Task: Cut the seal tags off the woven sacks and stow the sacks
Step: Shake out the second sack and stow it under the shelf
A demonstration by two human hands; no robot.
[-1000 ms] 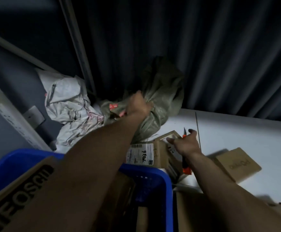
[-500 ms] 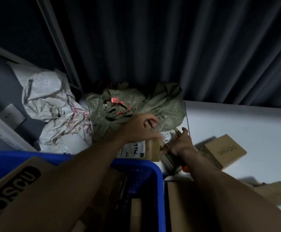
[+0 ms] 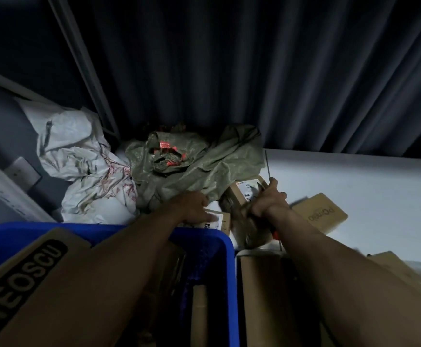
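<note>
A crumpled green woven sack (image 3: 204, 166) lies against the dark curtain, with red seal tags (image 3: 169, 154) at its bunched mouth. A white woven sack (image 3: 84, 169) with red print is heaped to its left. My left hand (image 3: 194, 206) rests just below the green sack, on a labelled cardboard parcel (image 3: 217, 220); its fingers lie flat. My right hand (image 3: 267, 199) grips a cutter with an orange handle (image 3: 276, 235), its blade end pointing up over another labelled parcel (image 3: 247, 191).
A blue plastic crate (image 3: 227, 249) holding cardboard boxes and tubes stands in front of me. More brown parcels (image 3: 322, 216) lie on the white table (image 3: 354, 179) at right. A dark curtain hangs behind, and a metal post stands at the left.
My left hand let go of the raised green sack, which dropped into a heap by the curtain; the hand then came down onto the parcel. My right hand has lifted a little with the cutter.
</note>
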